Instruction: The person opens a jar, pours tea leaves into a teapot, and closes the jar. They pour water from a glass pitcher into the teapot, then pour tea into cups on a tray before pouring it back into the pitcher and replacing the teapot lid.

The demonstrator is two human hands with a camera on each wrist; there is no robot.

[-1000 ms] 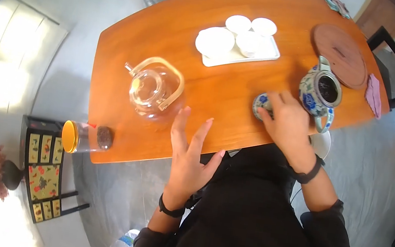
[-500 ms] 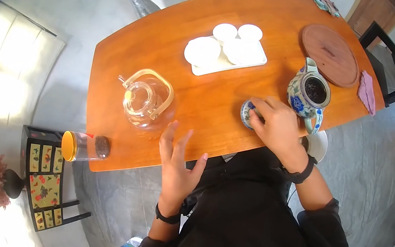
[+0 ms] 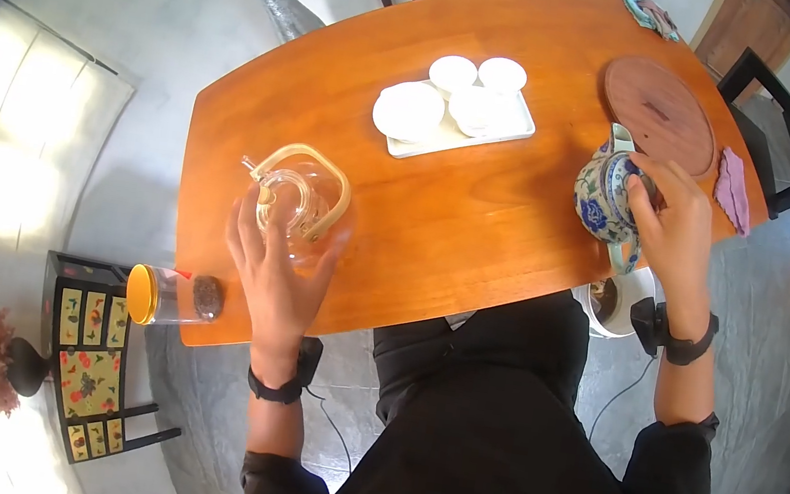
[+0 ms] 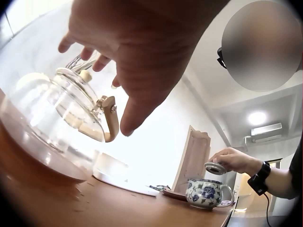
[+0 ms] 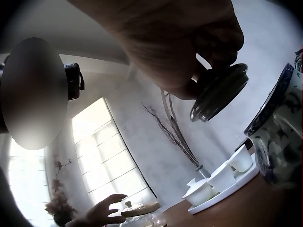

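My right hand (image 3: pixel 678 226) pinches the blue-and-white lid (image 3: pixel 618 182) above the porcelain teapot (image 3: pixel 593 196). In the right wrist view the lid (image 5: pixel 220 92) is tilted, apart from the teapot rim (image 5: pixel 271 101). The left wrist view also shows a gap between lid (image 4: pixel 215 168) and teapot (image 4: pixel 203 193). My left hand (image 3: pixel 279 283) reaches over the near side of the glass teapot (image 3: pixel 316 236), fingers spread near its lid knob (image 3: pixel 266 197). In the left wrist view its fingers (image 4: pixel 102 62) hang above the glass teapot (image 4: pixel 42 127); whether they touch it I cannot tell.
A white tray (image 3: pixel 461 139) with white cups and a lidded bowl stands mid-table. A round wooden board (image 3: pixel 661 113) and pink cloth (image 3: pixel 732 191) lie at the right. A yellow-lidded jar (image 3: pixel 168 297) is at the left edge, a white bucket (image 3: pixel 629 318) below the right edge.
My right hand has lifted the lid from the table and carried it right, over the porcelain teapot. My left hand has moved left to the glass teapot.
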